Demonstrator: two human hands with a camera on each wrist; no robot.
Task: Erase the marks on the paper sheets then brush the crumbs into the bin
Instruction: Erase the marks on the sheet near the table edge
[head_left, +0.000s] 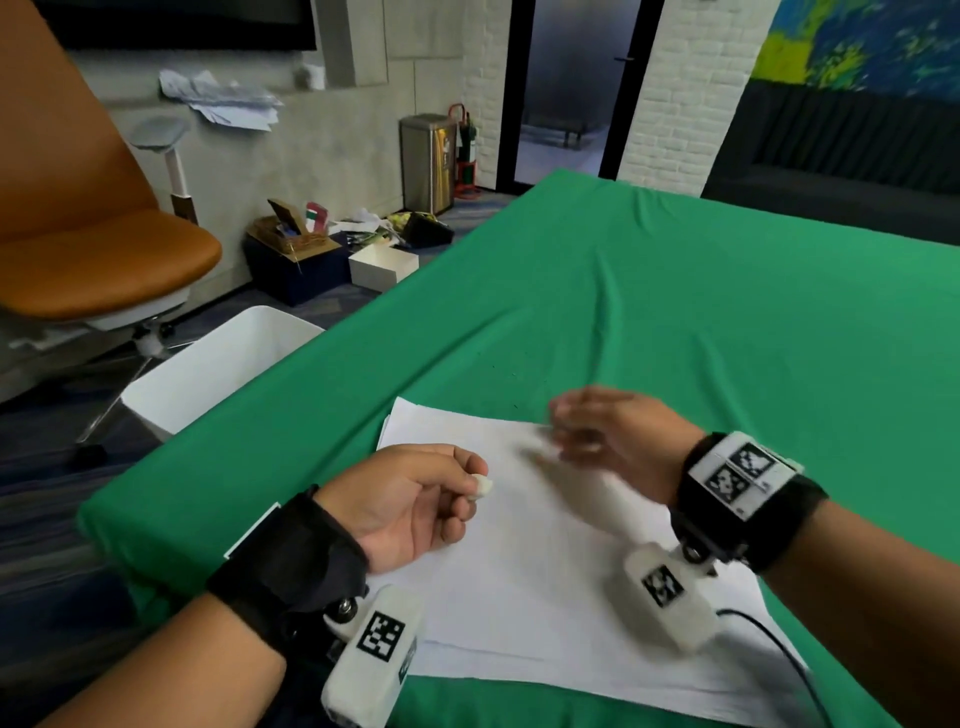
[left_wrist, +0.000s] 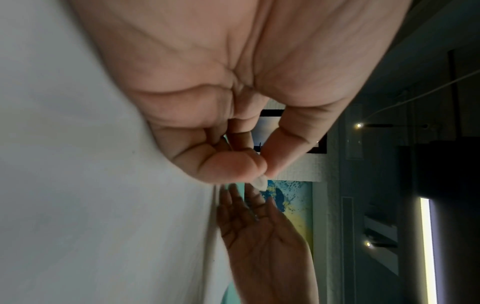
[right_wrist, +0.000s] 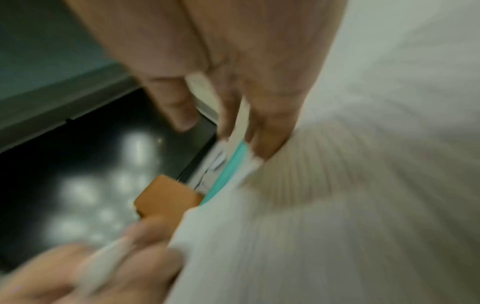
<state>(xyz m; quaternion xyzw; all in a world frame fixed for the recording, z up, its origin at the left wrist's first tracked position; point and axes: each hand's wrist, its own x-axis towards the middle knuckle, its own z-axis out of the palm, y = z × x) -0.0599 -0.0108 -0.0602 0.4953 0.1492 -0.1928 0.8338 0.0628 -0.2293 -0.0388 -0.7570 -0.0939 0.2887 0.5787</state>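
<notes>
White paper sheets (head_left: 524, 561) lie stacked on the green tablecloth (head_left: 675, 322) near its front edge. My left hand (head_left: 415, 493) hovers over the sheets' left part and pinches a small white eraser (head_left: 482, 487) between thumb and fingertips; the eraser (left_wrist: 260, 183) also shows in the left wrist view. My right hand (head_left: 597, 431) is blurred by motion, its fingers straight and low over the sheets' far right corner, holding nothing. A few dark crumbs (head_left: 514, 405) dot the cloth just beyond the paper. The white bin (head_left: 218, 364) stands on the floor at the table's left edge.
An orange chair (head_left: 93, 244) stands left of the bin. Boxes and clutter (head_left: 322, 249) sit on the floor behind it, with a steel trash can (head_left: 428, 161) by the wall. A black cable (head_left: 779, 644) trails over the paper's right corner.
</notes>
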